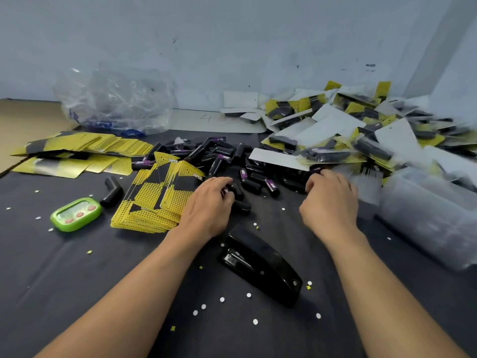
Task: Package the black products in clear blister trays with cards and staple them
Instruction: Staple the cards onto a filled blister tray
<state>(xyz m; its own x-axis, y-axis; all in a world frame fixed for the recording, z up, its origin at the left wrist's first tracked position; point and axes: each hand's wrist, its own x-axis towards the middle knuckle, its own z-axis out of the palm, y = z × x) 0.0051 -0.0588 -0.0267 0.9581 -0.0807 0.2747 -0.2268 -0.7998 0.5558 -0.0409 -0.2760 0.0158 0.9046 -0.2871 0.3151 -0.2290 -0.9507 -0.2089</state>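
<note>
Black cloth covers the counter (51,293), and the job looks well under way yet far from over. At the right, against the wall, lies a big heap of finished packs (361,130), each a yellow-and-black card under clear plastic, some with the white back up. Much is left: dozens of loose black products (222,156) lie tangled in the middle, short matt elbow-shaped pieces, several with a purple label. Glossy yellow cards (154,202), printed with a dotted pattern, sit fanned in a stack just left of the hands, and more are spread further back. A translucent mass at the right edge may be the blister trays (426,210), too blurred to be sure.

At the near edge of the loose pile, the left hand (206,208) has its fingers (219,182) curled round one black piece. The right hand (330,202) is at the pile's right side with bent fingers; whether they hold anything I cannot tell. Between the forearms lies the stapler (260,264), shiny black and untouched, so I judge a fresh pack is only starting. Small punched paper dots (222,299) litter the cloth near a green timer (76,214).
</note>
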